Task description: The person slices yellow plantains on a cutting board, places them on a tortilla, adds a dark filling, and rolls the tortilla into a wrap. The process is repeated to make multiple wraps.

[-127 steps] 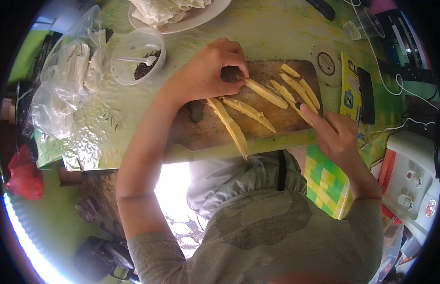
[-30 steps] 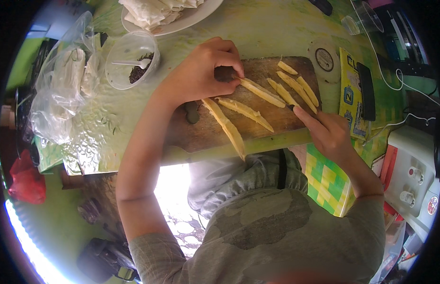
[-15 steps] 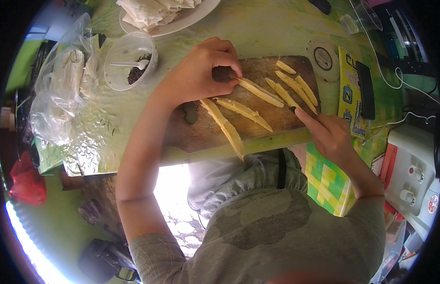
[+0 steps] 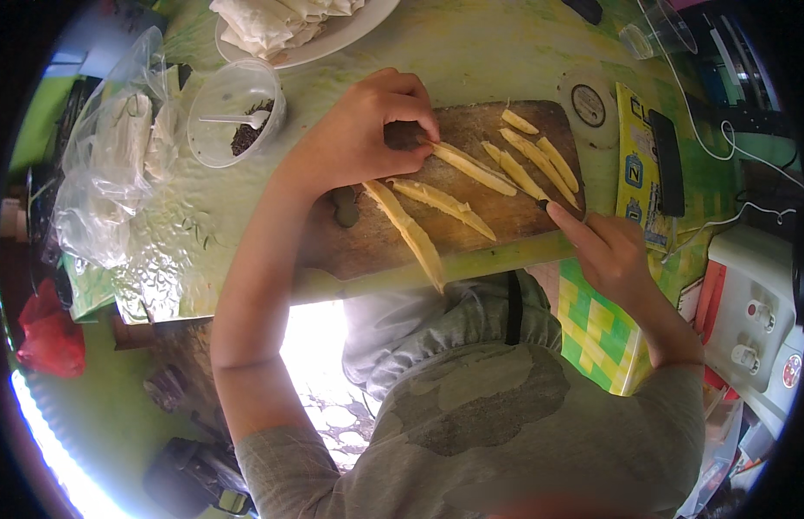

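Left hand (image 4: 359, 138) fingers are curling shut, pinching the far-left tip of a yellow strip (image 4: 471, 169) on the wooden cutting board (image 4: 367, 246); right hand (image 4: 605, 246) fingers are gripping a small dark tool, probably a knife. It looks like slicing, with a steady lengthwise cut due next. The strip's long axis is slanting from far-left to near-right.

Single head-worn fisheye, close above, straight down on the cutting board (image 4: 506, 227).
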